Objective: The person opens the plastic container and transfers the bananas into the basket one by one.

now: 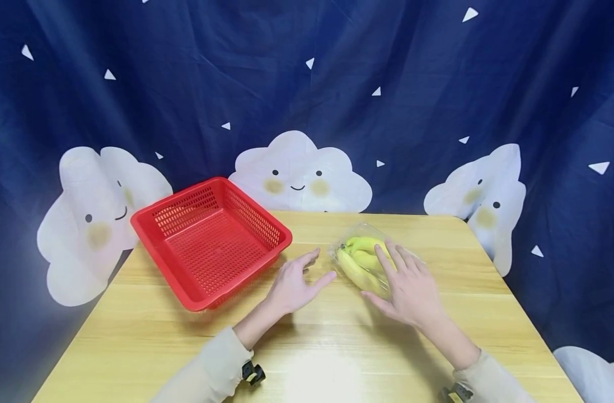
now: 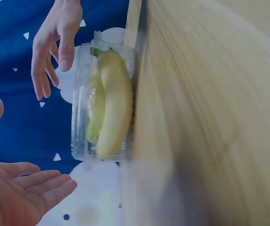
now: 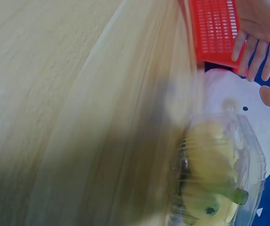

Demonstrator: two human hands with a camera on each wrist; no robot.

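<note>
Yellow bananas [image 1: 358,266] lie in a clear plastic box [image 2: 80,136] on the table, right of centre. Green stem ends show through the plastic in the right wrist view. My right hand [image 1: 412,288] is over the right side of the box, its fingers spread and overlapping it in the head view. My left hand [image 1: 293,286] is held left of the box, thumb and fingers apart, palm turned towards it. In the left wrist view both hands show beside the box with nothing held in them.
A red plastic basket [image 1: 196,300] with slotted walls stands at the left of the wooden table [image 1: 337,341]. No contents show inside it. A dark blue curtain [image 1: 296,89] with white clouds hangs right behind the table's back edge.
</note>
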